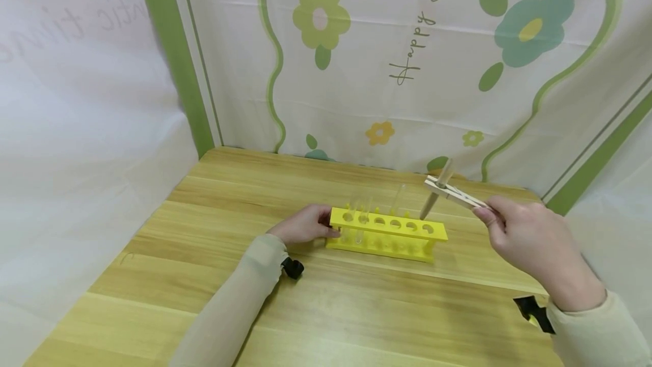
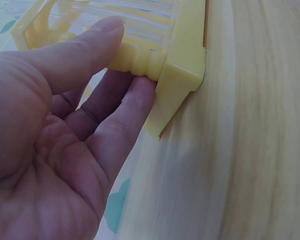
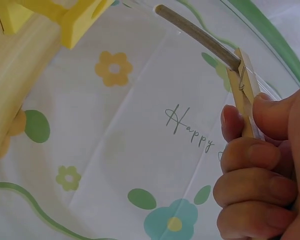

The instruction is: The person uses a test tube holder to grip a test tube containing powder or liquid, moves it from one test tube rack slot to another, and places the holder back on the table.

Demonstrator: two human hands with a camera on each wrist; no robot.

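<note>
A yellow test tube rack stands on the wooden table, with a row of round holes along its top. My left hand grips its left end; in the left wrist view the thumb and fingers close around the ribbed yellow end post. Clear test tubes stand in the two leftmost holes. My right hand holds a wooden test tube clamp above the rack's right end. Its jaws hold a tilted test tube whose lower part is filled with something grey-brown.
Another clear test tube rises at the rack's back side, toward the middle. Behind the table hangs a white cloth printed with flowers and green lines. More white cloth hangs at the left.
</note>
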